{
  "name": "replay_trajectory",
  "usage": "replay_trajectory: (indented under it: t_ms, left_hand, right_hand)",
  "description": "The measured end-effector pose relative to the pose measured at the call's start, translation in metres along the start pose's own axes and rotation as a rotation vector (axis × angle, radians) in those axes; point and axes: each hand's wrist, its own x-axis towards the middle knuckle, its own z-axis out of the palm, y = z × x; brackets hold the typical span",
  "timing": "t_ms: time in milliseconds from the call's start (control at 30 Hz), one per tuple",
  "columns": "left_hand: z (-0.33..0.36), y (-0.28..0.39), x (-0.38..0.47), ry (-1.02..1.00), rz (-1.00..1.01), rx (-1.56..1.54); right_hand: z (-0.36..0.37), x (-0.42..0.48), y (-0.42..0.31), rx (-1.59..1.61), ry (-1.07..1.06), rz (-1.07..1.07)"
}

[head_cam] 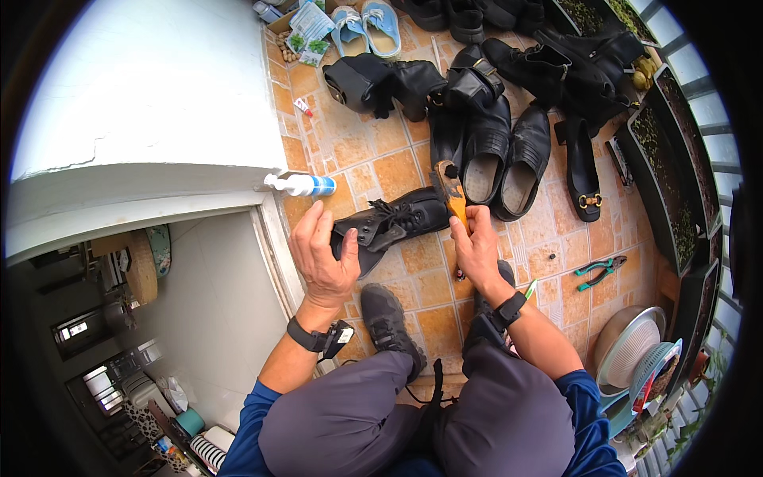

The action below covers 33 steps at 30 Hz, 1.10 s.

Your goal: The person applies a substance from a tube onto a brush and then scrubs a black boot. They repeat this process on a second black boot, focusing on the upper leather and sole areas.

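My right hand (478, 250) grips the orange handle of a shoe brush (451, 189), which has a dark blob on its back. The brush head is at the toe end of a black lace-up leather shoe (420, 208), bristles towards it; I cannot tell whether they touch. This shoe lies on the tiles with its laces loose and its opening to the left. Over that opening is my left hand (325, 253), fingers spread and holding nothing. Whether it touches the shoe is unclear.
A white-and-blue pump bottle (313, 185) lies by the doorway. Black loafers (524, 161) and several boots and shoes crowd the far floor. Green-handled pliers (601, 273) lie right, near planters (661, 191) and stacked basins (623, 358). A small tube (303, 107) lies near the wall.
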Motion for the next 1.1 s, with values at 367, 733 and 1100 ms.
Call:
replay_trajectory:
  t_ms: [367,733,1100]
  left_hand:
    - [0.079,0.053,0.079,-0.699,0.316,0.228]
    - [0.156,0.046,-0.007,-0.81,-0.029,0.452]
    - [0.162,0.02,-0.023,-0.676,-0.046,0.337]
  right_hand:
    - [-0.015,0.007,0.001,0.069,0.108,0.056]
    - [-0.039,0.002,-0.006,0.085,0.169,-0.002]
    - [-0.043,-0.003,-0.006,0.06,0.143,-0.016]
